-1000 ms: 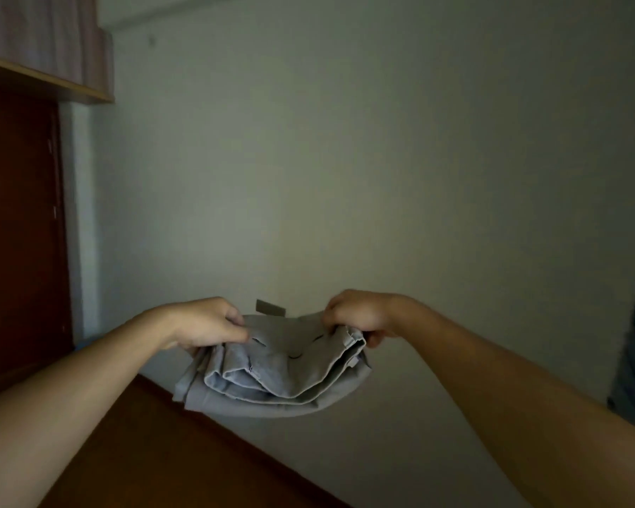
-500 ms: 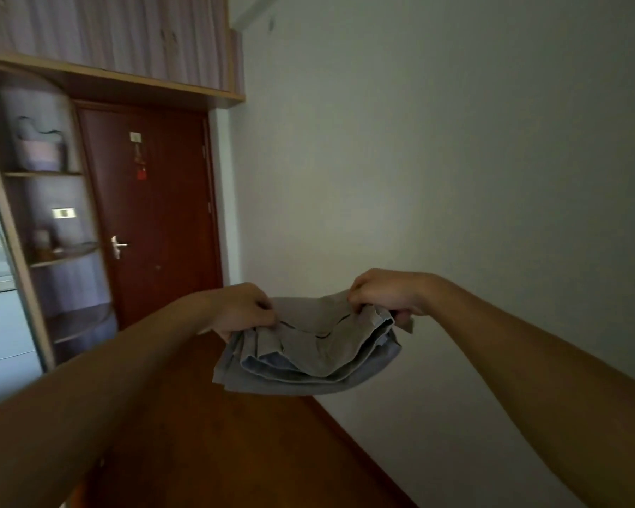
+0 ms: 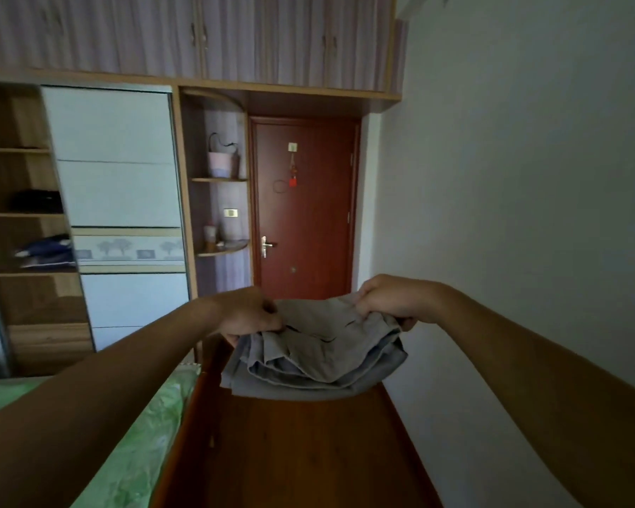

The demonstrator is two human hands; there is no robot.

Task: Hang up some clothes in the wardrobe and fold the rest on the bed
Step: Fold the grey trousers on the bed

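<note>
Over floor [image 3: 308, 452] — garment [image 3: 319, 355] between both grips [image 3: 252, 313] [image 3: 385, 302]

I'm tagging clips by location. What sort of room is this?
Most likely a bedroom: a bed with a green cover at lower left, a built-in wardrobe with clothes on its shelves, and a red-brown door.

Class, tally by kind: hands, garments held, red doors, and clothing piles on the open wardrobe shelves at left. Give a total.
Hands: 2, left hand, right hand
Held garments: 1, grey garment
Red doors: 1, red door
Shelf piles: 2, black pile, blue pile
Total: 6
</note>
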